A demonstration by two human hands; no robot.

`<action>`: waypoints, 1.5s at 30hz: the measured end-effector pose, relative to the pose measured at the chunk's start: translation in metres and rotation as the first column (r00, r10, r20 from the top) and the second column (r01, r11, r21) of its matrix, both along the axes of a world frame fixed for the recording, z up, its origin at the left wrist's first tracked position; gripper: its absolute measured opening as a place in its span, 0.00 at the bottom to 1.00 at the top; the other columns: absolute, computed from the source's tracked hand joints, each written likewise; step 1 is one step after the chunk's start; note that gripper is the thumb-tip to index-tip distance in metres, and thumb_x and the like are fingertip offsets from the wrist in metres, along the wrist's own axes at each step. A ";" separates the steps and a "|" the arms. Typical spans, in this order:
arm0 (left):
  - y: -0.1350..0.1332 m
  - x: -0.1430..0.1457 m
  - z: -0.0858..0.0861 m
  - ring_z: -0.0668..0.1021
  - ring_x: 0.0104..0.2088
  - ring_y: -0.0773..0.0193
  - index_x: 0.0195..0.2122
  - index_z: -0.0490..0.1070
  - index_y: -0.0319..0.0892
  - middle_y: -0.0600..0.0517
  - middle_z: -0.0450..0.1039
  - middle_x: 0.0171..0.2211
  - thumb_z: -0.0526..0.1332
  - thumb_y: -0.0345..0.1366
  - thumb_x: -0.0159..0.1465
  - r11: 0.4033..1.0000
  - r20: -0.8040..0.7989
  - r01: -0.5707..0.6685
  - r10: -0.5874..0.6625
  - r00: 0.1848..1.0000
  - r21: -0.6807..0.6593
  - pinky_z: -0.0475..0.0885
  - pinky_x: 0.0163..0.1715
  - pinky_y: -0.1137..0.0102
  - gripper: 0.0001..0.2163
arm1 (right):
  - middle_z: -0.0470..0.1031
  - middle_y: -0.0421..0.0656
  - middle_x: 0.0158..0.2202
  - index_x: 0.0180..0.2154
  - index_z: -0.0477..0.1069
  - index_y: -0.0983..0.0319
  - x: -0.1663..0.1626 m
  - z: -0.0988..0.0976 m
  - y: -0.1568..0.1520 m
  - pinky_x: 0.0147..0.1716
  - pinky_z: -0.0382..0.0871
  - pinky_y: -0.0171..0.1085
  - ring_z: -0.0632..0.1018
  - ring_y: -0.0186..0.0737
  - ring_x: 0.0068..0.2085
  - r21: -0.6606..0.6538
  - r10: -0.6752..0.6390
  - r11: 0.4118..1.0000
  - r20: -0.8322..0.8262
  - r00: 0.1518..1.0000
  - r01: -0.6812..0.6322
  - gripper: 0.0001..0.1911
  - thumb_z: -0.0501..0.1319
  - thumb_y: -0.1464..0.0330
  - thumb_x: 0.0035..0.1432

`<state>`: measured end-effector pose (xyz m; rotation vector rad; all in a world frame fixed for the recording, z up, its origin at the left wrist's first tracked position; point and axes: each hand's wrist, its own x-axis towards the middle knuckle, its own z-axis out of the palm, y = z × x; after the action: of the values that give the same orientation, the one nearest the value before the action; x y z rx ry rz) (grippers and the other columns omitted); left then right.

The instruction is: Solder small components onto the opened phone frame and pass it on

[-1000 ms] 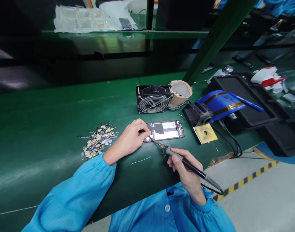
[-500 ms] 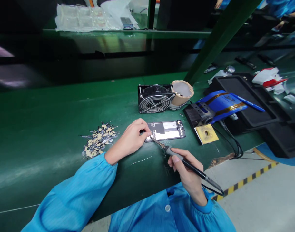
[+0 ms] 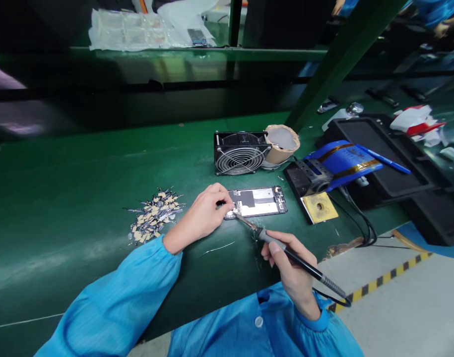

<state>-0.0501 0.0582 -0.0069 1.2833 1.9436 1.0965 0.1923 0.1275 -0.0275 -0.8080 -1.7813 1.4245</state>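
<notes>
An opened phone lies flat on the green bench, its inner parts facing up. My left hand rests over the phone's left end, thumb and fingertips pinched together; whatever they hold is too small to make out. In my right hand is a soldering iron, gripped like a pen. The iron's tip points up and left onto the phone's lower left part, close beside my left fingertips. Left of my left wrist lies a heap of small parts, beige and dark.
Behind the phone stand a black fan and a cardboard tube. To the right are a blue soldering station, a yellow sponge and a black tray. A thin wire lies near the front.
The view has shifted slightly. Both hands keep nearly the same pose, and the iron's tip stays at the phone's left end.
</notes>
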 end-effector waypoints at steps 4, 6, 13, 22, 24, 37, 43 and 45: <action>0.001 0.000 0.000 0.74 0.38 0.60 0.31 0.76 0.42 0.49 0.75 0.41 0.62 0.30 0.68 1.000 -0.002 0.005 -0.005 1.000 0.004 0.71 0.47 0.62 0.08 | 0.82 0.37 0.26 0.46 0.84 0.57 -0.002 0.001 0.000 0.22 0.75 0.27 0.81 0.34 0.24 0.020 0.015 1.000 0.019 1.000 -0.015 0.07 0.67 0.70 0.68; 0.001 0.000 0.000 0.74 0.38 0.60 0.32 0.76 0.42 0.49 0.75 0.41 0.62 0.29 0.68 1.000 -0.007 0.005 -0.005 1.000 0.005 0.71 0.47 0.62 0.08 | 0.82 0.38 0.26 0.46 0.84 0.58 -0.002 0.000 0.001 0.22 0.75 0.28 0.81 0.34 0.24 0.028 0.017 0.999 0.034 0.999 -0.018 0.07 0.67 0.70 0.68; 0.001 0.000 0.000 0.75 0.38 0.59 0.31 0.76 0.42 0.49 0.75 0.42 0.61 0.28 0.67 1.000 -0.017 0.005 -0.005 1.000 0.001 0.72 0.46 0.62 0.08 | 0.82 0.39 0.26 0.46 0.84 0.58 0.002 -0.002 0.001 0.22 0.75 0.29 0.81 0.36 0.24 0.016 -0.027 1.000 0.025 0.999 0.026 0.06 0.67 0.68 0.69; 0.000 0.000 0.000 0.75 0.38 0.59 0.31 0.76 0.42 0.50 0.75 0.41 0.62 0.29 0.68 1.000 -0.027 0.001 -0.001 1.000 0.012 0.73 0.47 0.62 0.08 | 0.83 0.39 0.28 0.47 0.84 0.58 0.000 -0.002 0.001 0.23 0.76 0.31 0.82 0.38 0.25 0.031 0.012 0.999 0.069 0.998 -0.014 0.07 0.67 0.67 0.70; 0.000 0.000 0.001 0.75 0.38 0.59 0.30 0.75 0.42 0.50 0.75 0.40 0.62 0.29 0.67 1.000 -0.031 -0.001 0.002 1.000 0.010 0.73 0.48 0.62 0.08 | 0.84 0.39 0.28 0.48 0.84 0.57 -0.001 -0.002 0.001 0.24 0.76 0.31 0.83 0.37 0.26 0.029 0.021 0.999 0.072 0.997 -0.023 0.08 0.67 0.68 0.70; 0.001 -0.002 -0.002 0.75 0.36 0.60 0.30 0.75 0.42 0.48 0.76 0.41 0.62 0.32 0.68 1.000 -0.050 0.013 -0.012 0.999 0.019 0.74 0.46 0.61 0.08 | 0.81 0.43 0.36 0.51 0.81 0.57 -0.004 -0.002 0.006 0.23 0.75 0.35 0.80 0.38 0.28 0.020 -0.149 0.988 -0.182 0.972 0.155 0.09 0.66 0.66 0.72; -0.009 -0.001 0.009 0.78 0.38 0.57 0.47 0.76 0.43 0.47 0.78 0.44 0.62 0.38 0.69 0.998 -0.048 -0.053 0.054 0.997 0.014 0.76 0.41 0.62 0.09 | 0.80 0.46 0.46 0.53 0.80 0.56 -0.062 0.028 0.072 0.26 0.75 0.35 0.81 0.39 0.33 0.217 -0.260 0.923 -0.260 0.930 0.319 0.12 0.65 0.64 0.71; -0.028 0.006 0.014 0.79 0.40 0.57 0.54 0.73 0.44 0.46 0.78 0.47 0.62 0.41 0.71 0.997 -0.092 -0.078 0.080 0.993 0.024 0.77 0.42 0.62 0.13 | 0.80 0.48 0.49 0.58 0.78 0.58 -0.069 0.032 0.082 0.24 0.75 0.34 0.82 0.39 0.35 0.105 -0.209 0.968 -0.176 0.962 0.230 0.16 0.64 0.62 0.71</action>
<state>-0.0445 0.0301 0.0066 1.2984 2.0730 1.1153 0.1233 0.2095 0.0041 -0.7735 -1.5850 1.1873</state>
